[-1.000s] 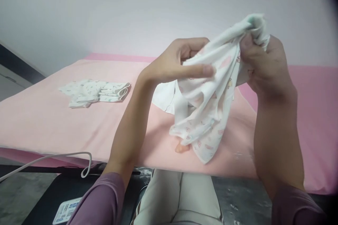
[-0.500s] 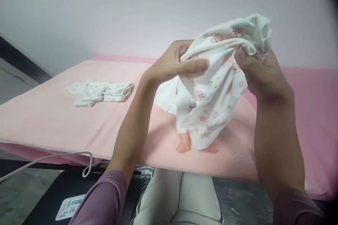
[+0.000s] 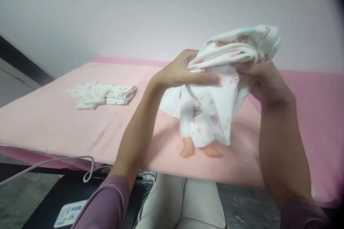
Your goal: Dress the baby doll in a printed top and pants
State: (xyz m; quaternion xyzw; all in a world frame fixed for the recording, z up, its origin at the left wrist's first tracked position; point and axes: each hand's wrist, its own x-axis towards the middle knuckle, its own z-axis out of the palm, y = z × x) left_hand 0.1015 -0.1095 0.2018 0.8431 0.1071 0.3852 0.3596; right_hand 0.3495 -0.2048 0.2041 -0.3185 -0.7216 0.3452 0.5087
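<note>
Facing a plain pale grey wall (image 3: 150,10) across the top of the frame, and working over a table covered in peach-pink cloth (image 3: 80,128). Raising a white fabric garment with pink animal prints (image 3: 215,96) above the cloth, right of centre. Pinching its left part between thumb and fingers with the left hand (image 3: 181,71); clamping gathered folds of it with the right hand (image 3: 268,82). Hanging the lower edge just above small peach-coloured doll-like feet (image 3: 187,147), at lower centre; not showing clearly whether touching them. Leaving visible a plain white cloth (image 3: 171,101) beyond the left wrist. Seeing folded white patterned fabric clothes (image 3: 104,94) lying at centre left, and a thin white cable (image 3: 53,160) looping at lower left.
</note>
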